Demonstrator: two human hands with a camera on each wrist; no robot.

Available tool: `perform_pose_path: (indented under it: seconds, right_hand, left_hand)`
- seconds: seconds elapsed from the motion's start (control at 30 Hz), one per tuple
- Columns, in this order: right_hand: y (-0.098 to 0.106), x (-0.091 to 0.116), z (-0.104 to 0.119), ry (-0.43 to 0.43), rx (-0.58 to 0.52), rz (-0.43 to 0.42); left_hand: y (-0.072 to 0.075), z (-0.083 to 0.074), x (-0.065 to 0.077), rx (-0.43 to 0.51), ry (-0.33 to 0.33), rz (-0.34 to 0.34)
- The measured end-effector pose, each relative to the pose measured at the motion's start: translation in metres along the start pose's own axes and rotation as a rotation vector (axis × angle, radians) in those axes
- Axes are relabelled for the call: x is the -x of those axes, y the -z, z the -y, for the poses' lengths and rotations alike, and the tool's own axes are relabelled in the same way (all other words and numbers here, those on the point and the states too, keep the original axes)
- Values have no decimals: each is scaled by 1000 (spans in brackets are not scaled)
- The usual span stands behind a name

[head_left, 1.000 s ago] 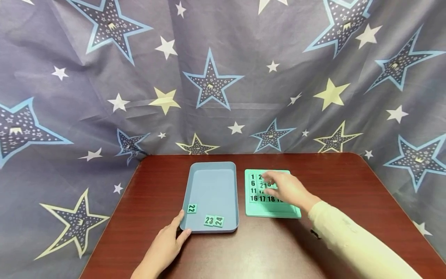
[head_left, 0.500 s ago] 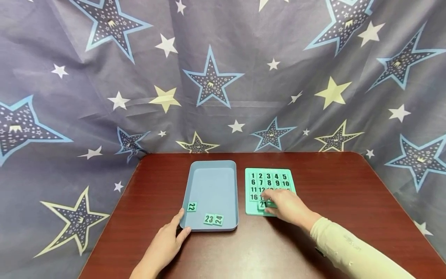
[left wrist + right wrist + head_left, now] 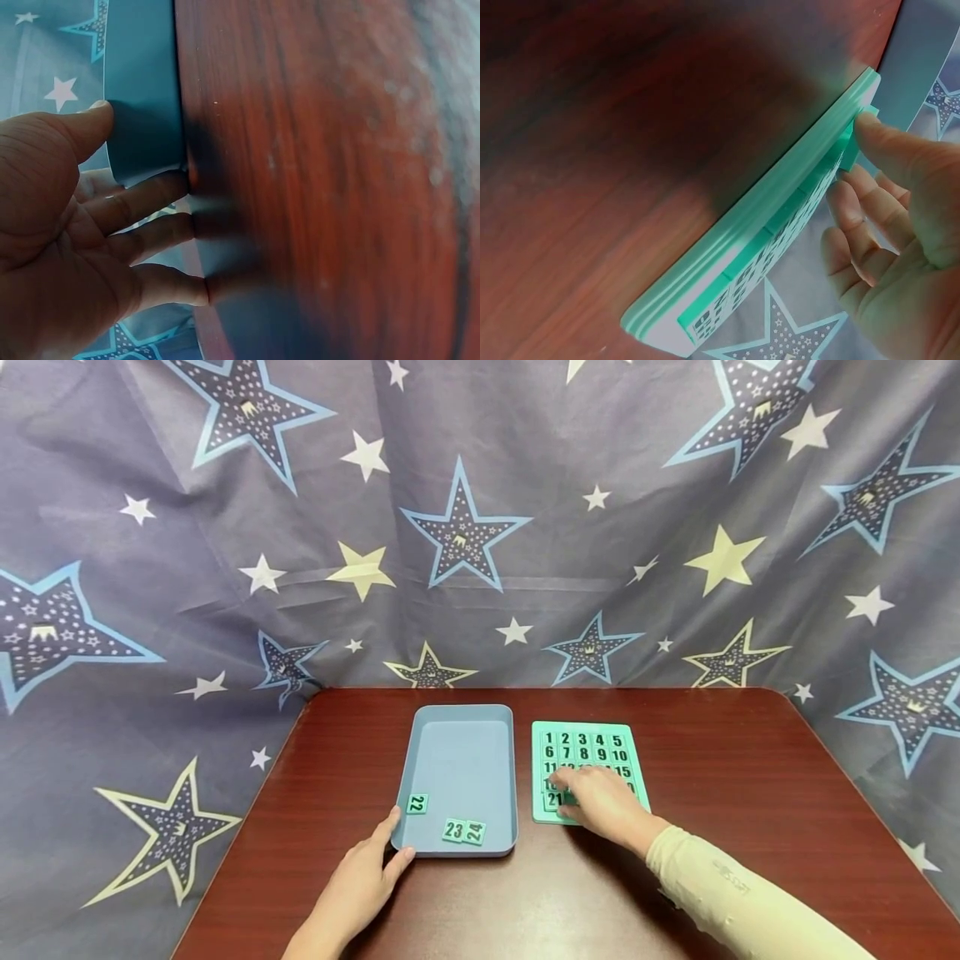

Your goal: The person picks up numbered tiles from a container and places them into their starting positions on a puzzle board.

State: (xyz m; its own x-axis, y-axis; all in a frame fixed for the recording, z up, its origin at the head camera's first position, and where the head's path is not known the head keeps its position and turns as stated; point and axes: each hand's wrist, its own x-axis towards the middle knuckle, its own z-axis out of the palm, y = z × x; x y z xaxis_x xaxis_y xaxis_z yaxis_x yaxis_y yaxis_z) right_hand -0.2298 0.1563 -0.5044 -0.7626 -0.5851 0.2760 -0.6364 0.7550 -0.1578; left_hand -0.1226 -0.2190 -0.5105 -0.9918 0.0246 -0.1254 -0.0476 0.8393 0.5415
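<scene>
A green number tile marked 21 (image 3: 553, 800) is pinched between the thumb and fingers of my right hand (image 3: 603, 802). It overlaps the bottom left slot of the green number board (image 3: 537, 760), below the 16; in the right wrist view the tile (image 3: 850, 152) stands tilted at the board's end. Rows of numbered tiles fill the board above, partly hidden by my fingers. My left hand (image 3: 360, 881) holds the near left corner of the blue-grey tray (image 3: 513, 777), thumb on its near wall (image 3: 142, 90) and fingers along its left side.
Inside the tray lie loose tiles: 22 (image 3: 417, 803) by the left wall, 23 (image 3: 453, 830) and 24 (image 3: 474, 832) touching near the front. Tray and board stand side by side on the dark red wooden table (image 3: 720, 752). A star-patterned curtain (image 3: 487, 610) hangs behind.
My right hand has brought tile 21 from above the board's upper rows down toward me, then left to the bottom left slot. The left hand and tray stay put.
</scene>
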Motion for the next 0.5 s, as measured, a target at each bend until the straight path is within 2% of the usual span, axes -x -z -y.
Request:
perform_pose_path:
  seconds: [0.3, 0.5]
  right_hand:
    - [-4, -3, 2, -22, -20, 10]
    - [-2, 1, 0, -48, -83, 19]
  left_hand:
    - [0, -1, 1, -3, 1, -6]
    - [0, -1, 0, 2, 8, 2]
